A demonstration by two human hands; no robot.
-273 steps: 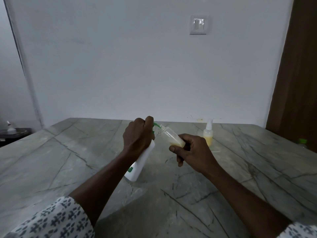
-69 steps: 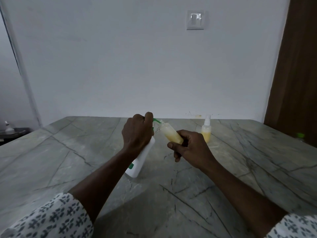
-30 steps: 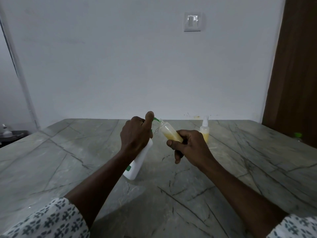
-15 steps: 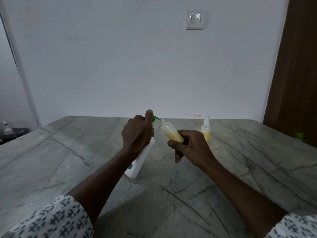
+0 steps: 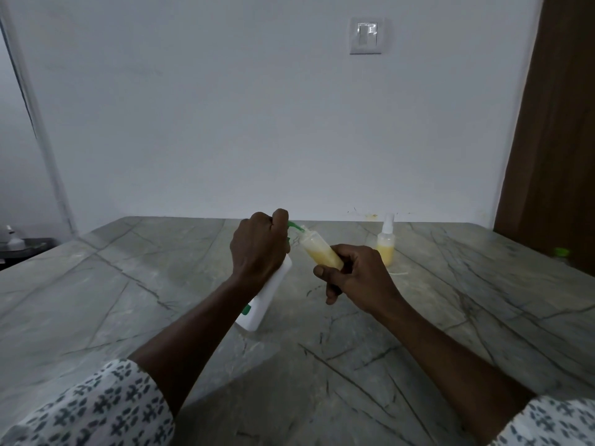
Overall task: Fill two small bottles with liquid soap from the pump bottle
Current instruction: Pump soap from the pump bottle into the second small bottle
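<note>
Soap level in the small bottle point(image 5: 319, 252) has risen; it looks over half full. Left hand point(image 5: 259, 249) grips the tilted pump bottle point(image 5: 267, 299), thumb on top; right hand point(image 5: 357, 278) grips the small bottle, mouth at the nozzle point(image 5: 293, 225).

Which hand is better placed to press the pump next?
Left. The left hand grips the pump bottle at its green head; the right hand holds the small bottle at the spout.

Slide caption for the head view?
Left hand grips tilted pump bottle, spout at mouth of small bottle in right hand.
</note>
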